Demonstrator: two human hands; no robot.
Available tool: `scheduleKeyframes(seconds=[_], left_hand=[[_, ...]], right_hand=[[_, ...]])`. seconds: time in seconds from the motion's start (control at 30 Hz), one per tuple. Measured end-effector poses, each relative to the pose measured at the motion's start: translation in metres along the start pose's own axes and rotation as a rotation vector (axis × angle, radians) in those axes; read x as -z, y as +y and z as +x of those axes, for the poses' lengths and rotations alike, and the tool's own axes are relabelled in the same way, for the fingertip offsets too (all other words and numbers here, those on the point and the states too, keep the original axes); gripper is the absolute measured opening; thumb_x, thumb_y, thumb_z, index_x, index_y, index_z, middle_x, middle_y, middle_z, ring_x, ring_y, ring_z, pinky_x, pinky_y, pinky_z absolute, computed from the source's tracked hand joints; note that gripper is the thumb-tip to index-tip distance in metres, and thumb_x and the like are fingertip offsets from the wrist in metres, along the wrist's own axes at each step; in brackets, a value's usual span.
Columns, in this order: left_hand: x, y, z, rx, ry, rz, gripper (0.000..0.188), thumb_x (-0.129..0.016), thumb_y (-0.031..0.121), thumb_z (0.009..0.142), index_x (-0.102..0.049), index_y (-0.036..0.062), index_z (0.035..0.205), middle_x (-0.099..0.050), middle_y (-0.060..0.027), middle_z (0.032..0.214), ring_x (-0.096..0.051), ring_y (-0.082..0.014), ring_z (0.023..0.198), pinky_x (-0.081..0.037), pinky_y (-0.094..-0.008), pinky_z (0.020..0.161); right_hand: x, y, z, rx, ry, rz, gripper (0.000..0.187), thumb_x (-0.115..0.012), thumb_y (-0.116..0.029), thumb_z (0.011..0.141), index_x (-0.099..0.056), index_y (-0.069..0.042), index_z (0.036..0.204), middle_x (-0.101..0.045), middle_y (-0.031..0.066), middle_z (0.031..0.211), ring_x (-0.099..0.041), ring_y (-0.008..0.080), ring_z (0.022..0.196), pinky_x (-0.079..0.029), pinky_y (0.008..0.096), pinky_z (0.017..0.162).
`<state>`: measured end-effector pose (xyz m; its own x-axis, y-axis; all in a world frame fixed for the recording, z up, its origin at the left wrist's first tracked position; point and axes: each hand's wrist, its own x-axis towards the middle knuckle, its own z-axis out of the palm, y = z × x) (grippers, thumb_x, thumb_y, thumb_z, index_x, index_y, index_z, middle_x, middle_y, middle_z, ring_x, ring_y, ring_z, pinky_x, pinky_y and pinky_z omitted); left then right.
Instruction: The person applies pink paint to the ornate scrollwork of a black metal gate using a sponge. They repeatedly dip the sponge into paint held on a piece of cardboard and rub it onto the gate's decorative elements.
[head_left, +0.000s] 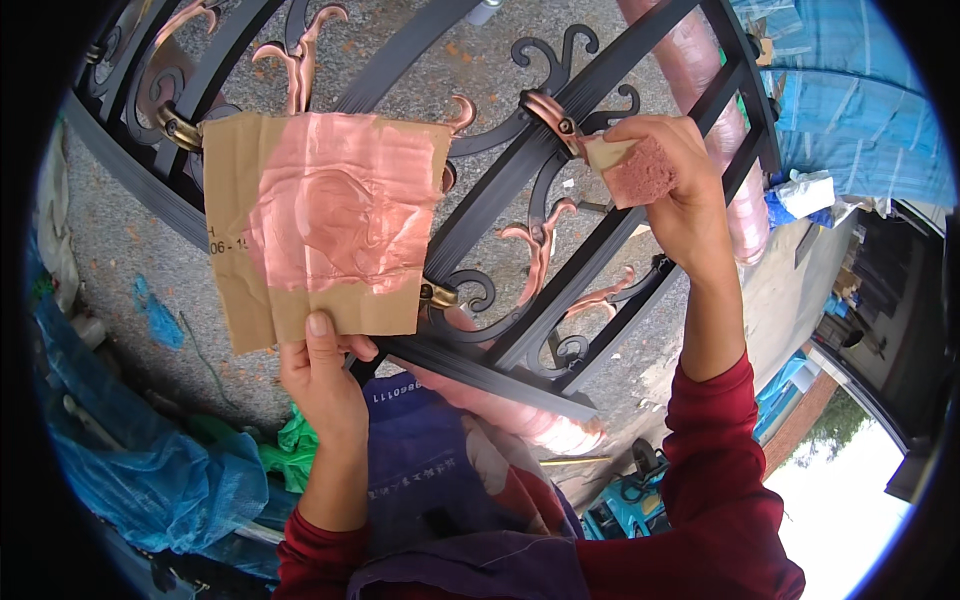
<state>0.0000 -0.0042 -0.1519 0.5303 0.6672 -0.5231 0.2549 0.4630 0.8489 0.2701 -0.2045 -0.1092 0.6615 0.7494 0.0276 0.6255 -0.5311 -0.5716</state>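
My left hand (325, 385) grips the lower edge of a piece of brown cardboard (235, 290), thumb on top. Wet copper-pink paint (345, 215) is smeared over most of the cardboard's face. At the right, my right hand (685, 185) pinches a sponge (642, 178), pale on one side and stained copper-pink on the other. The sponge is close to a copper-coloured collar (548, 110) on a dark metal railing panel (500, 210); whether they touch I cannot tell. Scrolls with copper-painted leaf ornaments (540, 250) fill the panel between its bars.
Pink plastic-wrapped rolls (690, 70) lie under the railing. Blue sheeting (850, 120) covers something at the upper right, and more blue netting (150, 480) is heaped at the lower left, beside a green bag (292, 445). A teal machine (630, 500) stands near my right elbow.
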Motion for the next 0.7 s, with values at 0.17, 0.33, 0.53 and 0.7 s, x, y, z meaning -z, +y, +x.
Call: scheduleKeyframes(seconds=[0.17, 0.33, 0.53, 0.7], left_hand=[[-0.002, -0.002, 0.000, -0.011, -0.015, -0.041, 0.027, -0.053, 0.024, 0.102, -0.057, -0.0018, 0.105, -0.064, -0.0104, 0.079, -0.058, -0.0135, 0.060, -0.048, -0.0250, 0.058], [0.002, -0.004, 0.000, -0.001, -0.015, -0.013, 0.029, -0.050, 0.025, 0.103, -0.056, -0.0010, 0.113, -0.063, -0.0081, 0.081, -0.055, -0.0110, 0.061, -0.045, -0.0232, 0.056], [0.001, -0.005, 0.000, -0.010, -0.001, -0.020, 0.030, -0.051, 0.026, 0.103, -0.056, -0.0014, 0.115, -0.064, -0.0081, 0.082, -0.056, -0.0112, 0.061, -0.045, -0.0233, 0.056], [0.001, -0.006, 0.001, -0.001, -0.016, -0.023, 0.030, -0.051, 0.025, 0.102, -0.055, -0.0011, 0.117, -0.064, -0.0080, 0.082, -0.056, -0.0112, 0.061, -0.046, -0.0233, 0.056]], right_hand=[[-0.003, 0.008, 0.010, -0.139, 0.083, 0.258, 0.036, -0.059, 0.012, 0.077, -0.065, -0.005, 0.108, -0.067, 0.0084, 0.103, -0.059, 0.0259, 0.099, -0.045, 0.0342, 0.091], [-0.009, 0.020, 0.017, -0.063, -0.010, 0.135, 0.036, -0.058, 0.011, 0.079, -0.065, -0.006, 0.110, -0.067, 0.0069, 0.101, -0.059, 0.0259, 0.099, -0.045, 0.0343, 0.090], [-0.001, 0.015, 0.013, -0.084, 0.022, 0.219, 0.034, -0.060, 0.010, 0.079, -0.065, -0.006, 0.108, -0.067, 0.0072, 0.101, -0.059, 0.0264, 0.098, -0.045, 0.0345, 0.090], [-0.009, 0.018, 0.011, -0.087, 0.020, 0.177, 0.035, -0.059, 0.011, 0.077, -0.065, -0.006, 0.107, -0.067, 0.0071, 0.102, -0.058, 0.0260, 0.099, -0.046, 0.0340, 0.089]])
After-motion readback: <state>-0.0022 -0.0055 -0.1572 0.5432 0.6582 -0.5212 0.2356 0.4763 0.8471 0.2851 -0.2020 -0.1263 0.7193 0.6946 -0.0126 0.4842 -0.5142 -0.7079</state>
